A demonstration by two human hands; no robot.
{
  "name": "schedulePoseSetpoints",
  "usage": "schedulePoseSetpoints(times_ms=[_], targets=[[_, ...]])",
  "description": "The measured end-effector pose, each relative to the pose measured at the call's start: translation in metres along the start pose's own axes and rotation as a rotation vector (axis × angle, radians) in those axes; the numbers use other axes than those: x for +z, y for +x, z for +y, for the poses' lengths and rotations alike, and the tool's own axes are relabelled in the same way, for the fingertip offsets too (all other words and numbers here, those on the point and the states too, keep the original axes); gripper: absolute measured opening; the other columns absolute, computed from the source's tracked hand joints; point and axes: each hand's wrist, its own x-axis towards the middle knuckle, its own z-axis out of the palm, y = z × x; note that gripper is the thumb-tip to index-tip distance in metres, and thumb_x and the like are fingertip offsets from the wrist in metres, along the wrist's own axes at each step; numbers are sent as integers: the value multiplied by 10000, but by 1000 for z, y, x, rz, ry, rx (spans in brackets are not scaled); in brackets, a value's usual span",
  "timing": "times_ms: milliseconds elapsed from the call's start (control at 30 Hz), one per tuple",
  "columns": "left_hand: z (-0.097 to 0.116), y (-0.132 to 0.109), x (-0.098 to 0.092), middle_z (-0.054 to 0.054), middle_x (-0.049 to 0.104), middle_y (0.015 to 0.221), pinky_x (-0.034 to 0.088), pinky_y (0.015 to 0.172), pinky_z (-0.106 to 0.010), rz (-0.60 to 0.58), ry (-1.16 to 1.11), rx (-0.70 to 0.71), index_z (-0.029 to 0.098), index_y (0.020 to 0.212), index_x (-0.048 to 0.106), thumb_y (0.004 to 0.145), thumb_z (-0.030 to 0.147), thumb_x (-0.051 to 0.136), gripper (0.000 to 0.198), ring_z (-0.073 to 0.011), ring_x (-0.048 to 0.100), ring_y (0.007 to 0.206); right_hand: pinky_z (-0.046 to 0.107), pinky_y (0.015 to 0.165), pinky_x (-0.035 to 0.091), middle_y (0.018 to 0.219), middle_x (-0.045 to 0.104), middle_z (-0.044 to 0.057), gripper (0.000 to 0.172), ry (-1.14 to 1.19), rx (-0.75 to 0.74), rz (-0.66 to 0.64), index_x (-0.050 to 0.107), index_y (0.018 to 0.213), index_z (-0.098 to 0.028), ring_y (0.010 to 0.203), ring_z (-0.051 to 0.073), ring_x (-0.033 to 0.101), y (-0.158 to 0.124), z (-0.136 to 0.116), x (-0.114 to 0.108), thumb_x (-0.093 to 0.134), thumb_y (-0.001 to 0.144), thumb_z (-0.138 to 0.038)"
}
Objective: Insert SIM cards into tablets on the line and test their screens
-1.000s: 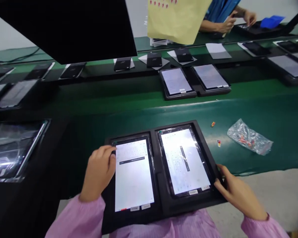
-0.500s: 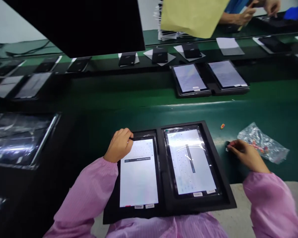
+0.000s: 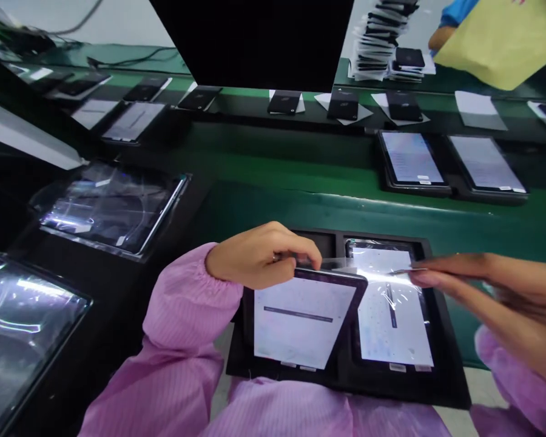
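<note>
My left hand (image 3: 268, 258) grips the upper edge of a lit tablet (image 3: 303, 321) and holds that end raised, so the tablet tilts above the left recess of a black two-slot tray (image 3: 450, 370). A second lit tablet (image 3: 395, 328), under glossy film, lies in the right recess. Above it, my right hand (image 3: 486, 291) has thumb and forefinger pinched together on a small, thin thing that I cannot make out. A clear, glare-streaked strip shows between the fingertips and the raised tablet's edge.
Film-wrapped tablets (image 3: 113, 206) lie on the dark surface at left. Two lit tablets (image 3: 412, 159) sit in another tray beyond. Dark devices on white sheets (image 3: 343, 106) line the back shelf. A black panel (image 3: 255, 42) and a yellow sheet (image 3: 505, 42) hang overhead.
My left hand has raised the left tablet's upper end out of its recess. My right hand has moved from the table at right to above the right tablet. The camera view has shifted left.
</note>
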Motion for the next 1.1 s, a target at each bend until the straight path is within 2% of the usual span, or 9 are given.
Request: schedulePoseSetpoints(times_ms=[67,133,233,300,400,500,633,800,1100], targets=[[0,-2,1,-11,666,742,395,557,-238,-4,16,-7,176,888,657,696,96,382,345,-107,540,551,275,458,521,790,754,-28,166,17,-88,-14,670,918,-310,543,164,683,24,-39,14,530,949,-393],[0,0,1,12,604,660,358,532,-243,-22,21,-3,172,876,639,697,106,394,310,-99,479,508,256,443,492,719,731,-30,177,22,-127,-50,638,918,-271,456,129,627,37,-58,27,491,973,-352],[1,9,2,59,454,556,304,497,-246,-82,3,-7,192,778,567,716,145,449,141,-85,368,460,227,407,442,643,686,-44,129,10,-105,-91,578,966,-238,384,98,560,44,-61,37,464,985,-295],[-1,19,3,72,400,536,276,482,-247,-137,-27,-12,202,705,481,715,176,499,33,-80,333,455,207,403,437,673,699,-36,114,17,-83,-116,545,981,-226,432,103,607,45,-56,41,451,991,-290],[-5,30,3,72,338,555,244,484,-250,-136,-110,39,199,636,341,701,156,516,191,-73,287,485,182,424,456,715,717,-20,120,35,-61,-148,522,979,-221,550,122,684,47,-51,43,431,1001,-297],[-11,28,-1,68,271,572,220,473,-240,-45,-186,39,193,614,296,715,106,485,232,-61,247,493,163,461,475,686,700,-28,128,75,-66,-170,519,968,-218,564,108,683,54,-50,46,431,1003,-305],[-12,4,-6,85,386,564,221,424,-197,99,-319,-143,183,690,443,741,127,569,147,-34,333,444,160,518,490,673,680,-30,132,170,-118,-205,527,936,-205,570,92,666,67,-57,57,461,996,-303],[-5,-28,4,72,480,579,269,413,-154,375,-534,-359,162,750,513,777,173,637,127,-28,404,448,178,409,346,606,623,-42,140,142,-227,-275,543,931,-188,401,57,492,81,-68,77,457,993,-280],[-7,-29,29,58,524,635,370,439,-141,614,-535,-200,171,722,477,750,128,635,167,-32,496,476,185,400,308,559,539,-68,94,95,-325,-333,512,925,-188,383,52,437,84,-74,75,439,982,-205]])
